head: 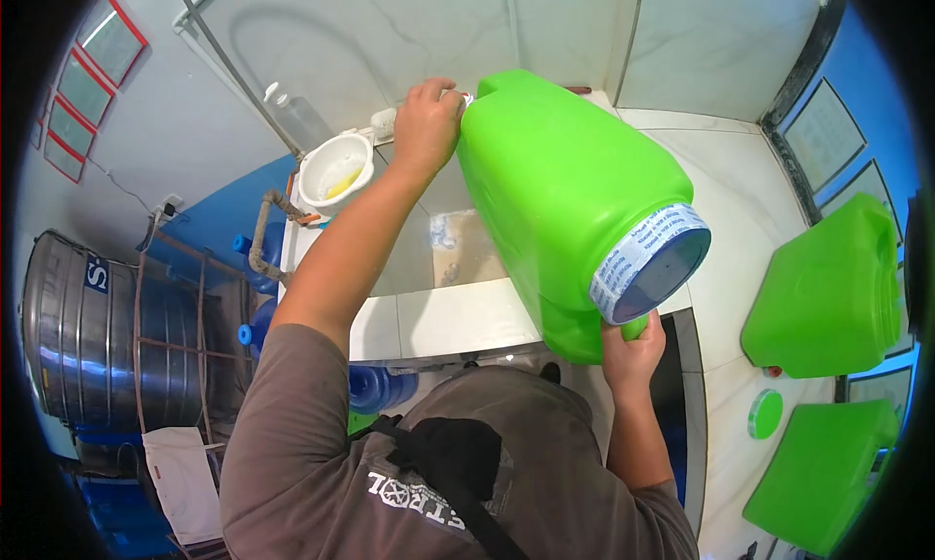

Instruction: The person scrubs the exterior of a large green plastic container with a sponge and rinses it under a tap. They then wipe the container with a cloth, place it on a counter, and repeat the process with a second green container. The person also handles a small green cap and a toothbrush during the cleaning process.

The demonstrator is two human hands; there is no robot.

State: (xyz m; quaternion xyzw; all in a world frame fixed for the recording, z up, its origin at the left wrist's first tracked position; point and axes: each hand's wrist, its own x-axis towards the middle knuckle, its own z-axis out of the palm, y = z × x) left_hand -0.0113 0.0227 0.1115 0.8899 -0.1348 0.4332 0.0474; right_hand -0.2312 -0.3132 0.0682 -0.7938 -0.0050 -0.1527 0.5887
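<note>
A large bright-green plastic water jug [562, 187] lies tilted over a tiled basin [398, 246], its capped mouth pointing towards me and to the right. The dark cap [661, 279] is ringed by a white printed seal band [621, 257]. My right hand [634, 348] grips the jug's handle just below the cap. At the far end, my left hand [427, 125] has its fingers curled at a small red-and-white tap [468, 100] on the jug; the hand partly hides the tap.
A white bowl [310, 176] with something yellow inside and a clear pump bottle [296, 114] stand at the basin's back left. Two more green jugs [822, 297] and a loose green lid [765, 414] rest on the right counter. Blue water bottles [380, 387] stand below; a steel tank [80, 333] is left.
</note>
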